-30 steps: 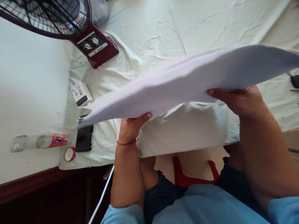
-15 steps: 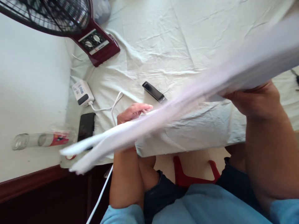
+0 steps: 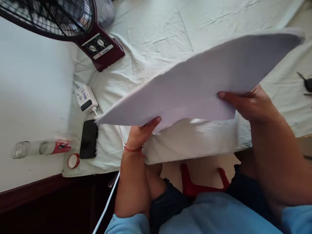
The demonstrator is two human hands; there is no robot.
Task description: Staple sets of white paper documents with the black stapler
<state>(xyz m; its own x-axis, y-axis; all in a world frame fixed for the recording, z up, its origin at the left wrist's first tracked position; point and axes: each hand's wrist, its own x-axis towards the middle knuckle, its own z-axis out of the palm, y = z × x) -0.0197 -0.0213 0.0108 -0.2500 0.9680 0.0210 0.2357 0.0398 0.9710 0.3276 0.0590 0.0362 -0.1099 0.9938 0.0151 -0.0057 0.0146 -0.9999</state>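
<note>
I hold a large white sheet (image 3: 200,81) of paper or thin board in the air over the table, tilted with its right end higher. My left hand (image 3: 141,133) grips the sheet's lower left edge; a red thread circles that wrist. My right hand (image 3: 248,104) grips the lower right edge, thumb on top. The sheet hides much of the table behind it.
A pale wrinkled cloth (image 3: 151,35) covers the table. A maroon fan (image 3: 97,45) stands at the back left. A white charger (image 3: 84,97), a black phone (image 3: 89,138), a lying clear bottle (image 3: 44,148) and its red cap (image 3: 73,160) lie at left. Keys (image 3: 305,83) lie at right.
The sheet swung down at its left end half a second ago, uncovering a black device on the cloth, then came back up; my left hand took hold of its edge again.
</note>
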